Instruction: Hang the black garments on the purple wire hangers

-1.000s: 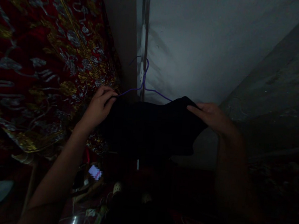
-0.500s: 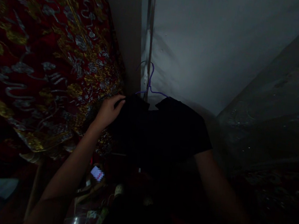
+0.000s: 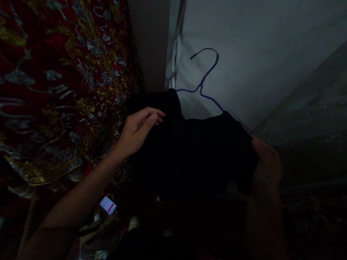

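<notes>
A black garment (image 3: 189,152) hangs on a thin purple wire hanger (image 3: 206,78), held up in front of a pale wall. My left hand (image 3: 138,128) is closed, pinching the cloth at the garment's left shoulder. On the other side my right hand (image 3: 265,165) grips the right sleeve edge, its fingers curled round the dark cloth. The hanger's hook points up and to the left, free of any rail. The scene is very dim.
A red fabric with gold and silver embroidery (image 3: 44,64) fills the left side. A vertical pipe or cable (image 3: 178,36) runs down the wall corner. Small cluttered items, hard to make out, lie on the floor (image 3: 112,218) below. A dark surface rises at the right.
The hanger has tilted and risen, so its hook now shows higher and further right. My right hand has come back into view on the garment's right sleeve. My left hand shifted slightly right.
</notes>
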Demonstrator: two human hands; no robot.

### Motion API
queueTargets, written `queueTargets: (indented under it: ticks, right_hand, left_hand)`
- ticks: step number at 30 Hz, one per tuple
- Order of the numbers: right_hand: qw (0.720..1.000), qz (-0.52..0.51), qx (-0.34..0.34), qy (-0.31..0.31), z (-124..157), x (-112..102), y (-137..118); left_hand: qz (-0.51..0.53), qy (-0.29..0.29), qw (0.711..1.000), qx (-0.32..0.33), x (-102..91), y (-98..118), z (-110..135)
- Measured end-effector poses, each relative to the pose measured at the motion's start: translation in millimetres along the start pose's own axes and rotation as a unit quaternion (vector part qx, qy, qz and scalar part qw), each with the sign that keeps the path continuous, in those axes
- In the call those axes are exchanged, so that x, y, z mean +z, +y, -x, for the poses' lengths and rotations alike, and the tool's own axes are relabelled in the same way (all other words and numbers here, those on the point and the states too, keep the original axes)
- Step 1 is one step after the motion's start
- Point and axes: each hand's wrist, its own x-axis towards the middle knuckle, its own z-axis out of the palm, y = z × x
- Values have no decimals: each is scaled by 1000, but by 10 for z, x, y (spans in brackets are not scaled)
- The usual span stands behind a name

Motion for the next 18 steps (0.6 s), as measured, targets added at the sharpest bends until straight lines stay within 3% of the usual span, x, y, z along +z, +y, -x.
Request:
queueTargets:
  ticks: [2,3,4,6,7,8,9,10,12,14,15,18]
  right_hand:
    - [999,11,-16,-30,225,-8,-107]
    - [993,29,-20,-117,340,20,-172]
    - [967,57,-17,-249,446,69,-233]
    - [868,98,-13,-486,599,206,-316]
    - [820,110,-4,-562,636,279,-321]
    - [789,118,7,-603,646,344,-296]
    - [777,126,21,-616,630,394,-243]
    - [784,136,30,-605,592,429,-162]
    - [837,159,16,-523,473,461,56]
    - [894,180,-44,-408,337,475,309]
    - [908,188,-79,-365,275,488,434]
    - [908,194,-143,-343,125,563,744]
  left_hand:
    - [132,-70,987,-57,66,138,59]
    - [207,-96,969,-95,100,190,98]
    - [281,-116,942,-142,131,229,145]
    - [401,-126,871,-253,174,264,267]
    - [432,-120,840,-306,178,259,343]
    - [440,-115,818,-353,168,240,425]
    - [429,-113,807,-390,141,211,511]
    - [401,-124,805,-419,98,174,595]
    - [305,-176,823,-446,-29,99,739]
    - [183,-233,858,-419,-179,54,823]
    - [126,-248,879,-388,-252,48,836]
    - [13,-233,928,-291,-421,87,775]
